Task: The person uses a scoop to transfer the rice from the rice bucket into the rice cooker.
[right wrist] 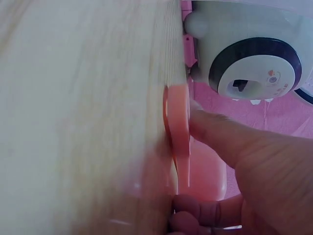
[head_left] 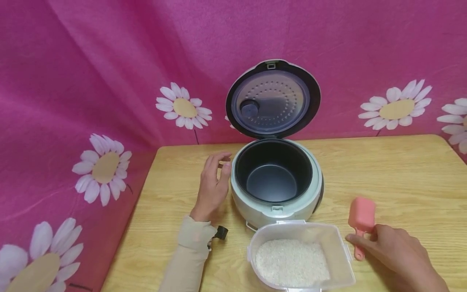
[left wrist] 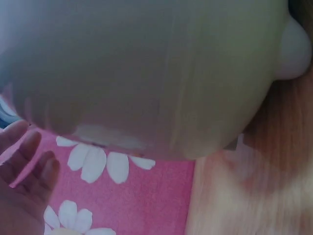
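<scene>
A rice cooker (head_left: 277,213) stands on the table with its lid (head_left: 271,103) raised and a dark inner pot (head_left: 271,182) inside. My left hand (head_left: 213,186) is at the cooker's left side, fingers loosely bent, holding nothing; in the left wrist view, the hand (left wrist: 27,181) shows beside the cooker's wall (left wrist: 146,73). On the right, my right hand (head_left: 405,253) pinches the handle of a pink scoop (head_left: 362,213) low over the table, the thumb crossing the handle. In the right wrist view, the thumb lies along the scoop's handle (right wrist: 178,117).
A clear plastic container (head_left: 337,247) of white rice (head_left: 292,263) stands right in front of the cooker, left of the scoop. Behind the wooden table (head_left: 401,174) hangs a pink cloth (head_left: 109,61) with daisies. A black device (head_left: 221,232) sits at the left cuff.
</scene>
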A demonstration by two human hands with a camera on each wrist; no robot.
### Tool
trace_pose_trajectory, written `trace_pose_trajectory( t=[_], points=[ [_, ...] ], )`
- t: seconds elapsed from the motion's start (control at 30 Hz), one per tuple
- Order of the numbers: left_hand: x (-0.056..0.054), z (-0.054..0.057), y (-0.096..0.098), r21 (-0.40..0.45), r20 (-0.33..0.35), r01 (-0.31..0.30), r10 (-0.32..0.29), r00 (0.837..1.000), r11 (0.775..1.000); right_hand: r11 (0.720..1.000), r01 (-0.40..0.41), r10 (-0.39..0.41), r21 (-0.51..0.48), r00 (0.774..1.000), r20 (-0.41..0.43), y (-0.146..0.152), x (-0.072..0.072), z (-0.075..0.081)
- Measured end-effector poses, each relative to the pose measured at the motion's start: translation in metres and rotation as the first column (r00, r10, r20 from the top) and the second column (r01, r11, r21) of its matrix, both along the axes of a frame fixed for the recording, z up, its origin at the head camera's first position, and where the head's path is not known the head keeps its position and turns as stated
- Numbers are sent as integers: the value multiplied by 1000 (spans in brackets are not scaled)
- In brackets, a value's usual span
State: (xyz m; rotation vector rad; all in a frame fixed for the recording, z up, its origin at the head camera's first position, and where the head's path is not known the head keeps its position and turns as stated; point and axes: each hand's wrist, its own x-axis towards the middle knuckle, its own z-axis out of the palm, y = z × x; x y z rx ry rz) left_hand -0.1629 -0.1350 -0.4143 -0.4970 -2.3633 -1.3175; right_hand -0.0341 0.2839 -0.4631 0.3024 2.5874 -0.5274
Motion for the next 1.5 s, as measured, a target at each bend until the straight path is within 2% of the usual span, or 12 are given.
trace_pose_trajectory(
  t=[0.07, 0.17, 0.23, 0.37, 0.5, 0.63, 0.77, 0.9, 1.03, 1.27, 1.5],
  points=[
    [-1, 1, 3, -11, 3, -9, 9, 1000, 1000, 1000, -9, 9, 2, 1000, -18, 1, 0, -1],
    [-3, 2, 4, -46, 45, -43, 45, 998, 998, 1000, -23, 23, 3, 999, -32, 2, -2, -4],
    [-3, 2, 2, -51, 69, -69, 72, 995, 996, 999, -31, 31, 6, 999, -22, 3, -5, -6],
    [-3, 6, -4, -76, 70, -106, 112, 991, 991, 1000, -28, 28, 14, 1000, 15, 1, -11, -7],
    [-1, 16, -10, -196, 82, -100, 118, 990, 976, 1000, -12, 12, 11, 999, 33, -2, -11, -7],
    [0, 27, -15, -371, 40, -81, 103, 994, 925, 1000, 2, -3, 15, 998, 61, -5, -8, -6],
    [-1, 32, -17, -506, -8, -24, 23, 1000, 862, 1000, -11, 9, 26, 998, 70, -6, -5, -8],
    [-3, 32, -16, -579, -1, 35, -44, 999, 815, 1000, -15, 15, 14, 998, 56, -5, -2, -11],
    [-5, 31, -14, -617, -13, 41, -63, 998, 786, 1000, -30, 30, 1, 1000, 6, -3, 1, -13],
    [-9, 28, -14, -633, -75, 31, -101, 992, 774, 996, -83, 85, 20, 993, -78, -2, 0, -14],
    [-10, 28, -12, -625, -35, 47, -87, 996, 779, 993, -112, 115, 23, 980, -166, -6, 2, -15]
  ],
)
